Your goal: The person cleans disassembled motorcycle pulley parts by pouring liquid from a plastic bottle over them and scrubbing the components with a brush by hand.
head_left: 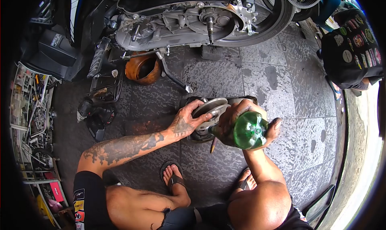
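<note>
My left hand point(189, 119) grips the rim of a round metal pulley point(213, 109), thumb and fingers pressed on its left side. In my right hand point(237, 125) is a green plastic bottle point(250, 130), tipped so that its base faces up toward the camera and its neck points left at the pulley. The mouth of the bottle is hidden behind my fingers. A dark tray point(247, 98) lies under both hands, mostly covered by them. Below the pulley a thin brown handle point(213, 145) sticks out.
An opened scooter engine case point(161, 29) with a shaft and rear wheel point(277, 25) spans the top. An orange-brown pot point(142, 69) and a power tool point(85, 108) lie left. A person in a black shirt point(354, 45) is at right. Shelves line the far left.
</note>
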A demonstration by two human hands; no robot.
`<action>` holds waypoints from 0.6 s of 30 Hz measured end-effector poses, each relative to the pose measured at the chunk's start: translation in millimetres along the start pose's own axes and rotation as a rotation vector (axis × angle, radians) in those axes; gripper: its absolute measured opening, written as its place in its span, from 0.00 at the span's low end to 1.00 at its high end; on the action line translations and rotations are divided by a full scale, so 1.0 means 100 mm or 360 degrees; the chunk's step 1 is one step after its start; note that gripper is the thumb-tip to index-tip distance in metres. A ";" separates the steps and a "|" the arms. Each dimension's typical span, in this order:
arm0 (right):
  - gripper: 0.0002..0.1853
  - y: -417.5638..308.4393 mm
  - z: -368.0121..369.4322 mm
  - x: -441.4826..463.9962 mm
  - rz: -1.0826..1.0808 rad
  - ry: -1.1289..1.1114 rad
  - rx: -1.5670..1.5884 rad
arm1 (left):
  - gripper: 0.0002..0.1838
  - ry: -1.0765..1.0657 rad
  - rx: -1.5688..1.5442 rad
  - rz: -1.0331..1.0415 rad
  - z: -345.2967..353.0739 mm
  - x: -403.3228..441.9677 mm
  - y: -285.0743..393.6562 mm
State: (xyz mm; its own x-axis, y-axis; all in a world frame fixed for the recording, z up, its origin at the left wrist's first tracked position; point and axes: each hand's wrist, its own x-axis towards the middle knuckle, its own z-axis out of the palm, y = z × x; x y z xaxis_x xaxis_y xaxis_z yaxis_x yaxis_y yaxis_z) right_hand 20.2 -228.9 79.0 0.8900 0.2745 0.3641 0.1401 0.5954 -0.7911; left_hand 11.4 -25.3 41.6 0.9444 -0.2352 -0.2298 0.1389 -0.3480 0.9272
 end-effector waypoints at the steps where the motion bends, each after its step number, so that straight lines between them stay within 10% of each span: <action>1: 0.54 0.00 -0.01 0.00 -0.0012 -0.0015 -0.0019 | 0.21 0.0007 -0.0007 -0.0052 0.00 0.01 0.00; 18: 0.56 -0.09 -0.20 0.07 -0.0069 0.0226 -0.0357 | 0.22 0.0247 0.0208 -0.0588 -0.12 0.14 -0.02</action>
State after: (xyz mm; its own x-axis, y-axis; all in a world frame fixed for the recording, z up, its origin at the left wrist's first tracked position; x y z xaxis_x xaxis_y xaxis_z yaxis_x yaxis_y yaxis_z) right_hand 33.5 -247.4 78.6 0.9309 0.1343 0.3398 0.2577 0.4177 -0.8712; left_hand 28.4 -16.8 40.1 0.8733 0.0630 -0.4832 0.4470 -0.4981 0.7430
